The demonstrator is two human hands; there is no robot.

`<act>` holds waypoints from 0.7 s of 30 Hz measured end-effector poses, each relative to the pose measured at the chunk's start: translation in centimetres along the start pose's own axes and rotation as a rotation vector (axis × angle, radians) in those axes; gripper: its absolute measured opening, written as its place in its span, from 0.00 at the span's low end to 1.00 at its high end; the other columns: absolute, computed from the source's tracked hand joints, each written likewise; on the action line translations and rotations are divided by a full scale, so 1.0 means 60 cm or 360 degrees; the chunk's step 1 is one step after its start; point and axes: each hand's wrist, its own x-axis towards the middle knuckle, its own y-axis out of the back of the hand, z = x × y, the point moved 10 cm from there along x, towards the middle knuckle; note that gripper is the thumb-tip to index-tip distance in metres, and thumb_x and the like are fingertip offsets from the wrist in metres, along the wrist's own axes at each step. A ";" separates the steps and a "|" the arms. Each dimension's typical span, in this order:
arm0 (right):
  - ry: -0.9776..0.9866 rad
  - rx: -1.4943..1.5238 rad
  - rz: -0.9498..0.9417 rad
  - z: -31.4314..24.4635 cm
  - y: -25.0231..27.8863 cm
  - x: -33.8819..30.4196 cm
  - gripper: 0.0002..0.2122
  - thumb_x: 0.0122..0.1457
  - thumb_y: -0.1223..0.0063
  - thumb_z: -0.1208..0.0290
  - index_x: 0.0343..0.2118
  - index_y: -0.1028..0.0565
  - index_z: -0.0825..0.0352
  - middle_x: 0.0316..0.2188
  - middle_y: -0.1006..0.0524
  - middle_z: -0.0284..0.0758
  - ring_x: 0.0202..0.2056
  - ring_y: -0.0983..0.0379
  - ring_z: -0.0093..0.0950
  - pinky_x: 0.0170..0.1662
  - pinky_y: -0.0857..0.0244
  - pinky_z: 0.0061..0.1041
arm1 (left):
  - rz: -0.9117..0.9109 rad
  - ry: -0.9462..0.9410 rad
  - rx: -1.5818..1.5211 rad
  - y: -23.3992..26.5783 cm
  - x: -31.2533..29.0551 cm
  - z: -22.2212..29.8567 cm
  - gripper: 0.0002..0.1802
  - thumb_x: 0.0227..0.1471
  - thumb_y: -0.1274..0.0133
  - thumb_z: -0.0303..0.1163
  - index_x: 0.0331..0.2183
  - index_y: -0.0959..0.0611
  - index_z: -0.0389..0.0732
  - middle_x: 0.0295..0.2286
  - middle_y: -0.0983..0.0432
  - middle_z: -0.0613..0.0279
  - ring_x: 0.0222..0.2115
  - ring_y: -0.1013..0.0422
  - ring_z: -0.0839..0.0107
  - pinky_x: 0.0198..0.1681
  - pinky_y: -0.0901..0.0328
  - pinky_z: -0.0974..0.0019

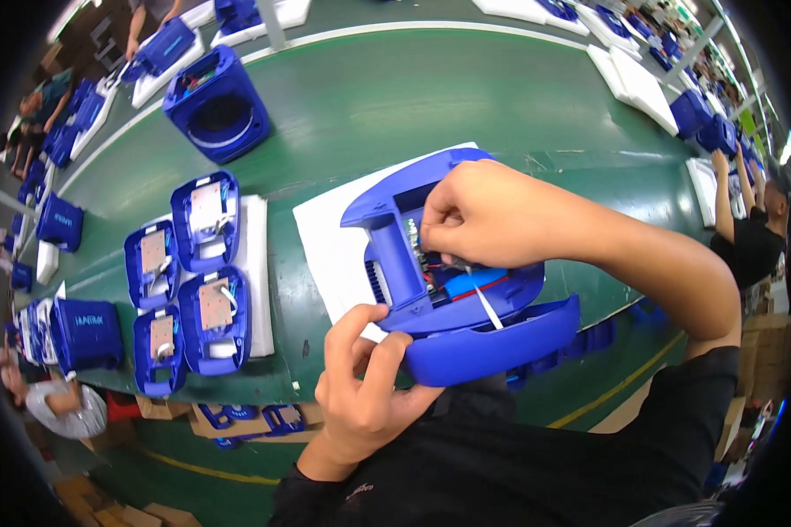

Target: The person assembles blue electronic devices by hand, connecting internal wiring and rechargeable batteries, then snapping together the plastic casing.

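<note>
An opened blue plastic housing [394, 266] lies on a white foam sheet [318, 230] in front of me. Inside it show a circuit board [416, 246], thin wires and a blue wrapped block [476, 281]. My right hand [483, 215] reaches into the opening with its fingers pinched by the board; what they hold is hidden. A white cable [486, 303] runs from below those fingers to a curved blue cover [501, 348] tilted against the housing's near side. My left hand [362, 386] grips this cover's left end between thumb and fingers.
To the left, several blue shells with boards and white cables [213, 307] lie on white foam [257, 263]. A blue speaker-like box [220, 105] stands at the far left, another blue box [88, 334] at the near left. Co-workers sit left and right along the green bench [395, 97].
</note>
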 end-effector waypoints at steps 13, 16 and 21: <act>-0.0124 -0.0346 -0.0162 -0.002 -0.007 0.029 0.12 0.62 0.41 0.69 0.35 0.10 0.72 0.30 0.13 0.50 0.35 0.13 0.43 0.45 0.20 0.41 | 0.0032 -0.0085 0.0183 0.003 0.016 0.021 0.23 0.41 0.15 0.36 0.30 0.14 0.35 0.44 0.20 0.52 0.18 0.26 0.80 0.22 0.30 0.74; -0.0089 -0.0288 -0.0152 -0.006 -0.007 0.024 0.12 0.63 0.40 0.68 0.36 0.10 0.71 0.31 0.13 0.50 0.36 0.13 0.42 0.46 0.20 0.40 | 0.0059 -0.0093 0.0227 0.006 0.019 0.023 0.22 0.41 0.16 0.36 0.29 0.15 0.36 0.42 0.19 0.53 0.18 0.28 0.80 0.22 0.32 0.74; -0.0161 -0.0197 -0.0172 0.003 -0.009 0.025 0.12 0.62 0.39 0.67 0.36 0.10 0.70 0.33 0.12 0.48 0.36 0.13 0.40 0.46 0.20 0.39 | 0.0097 -0.0125 0.0233 0.004 0.014 0.025 0.22 0.42 0.16 0.35 0.29 0.15 0.35 0.42 0.18 0.51 0.18 0.28 0.78 0.22 0.32 0.73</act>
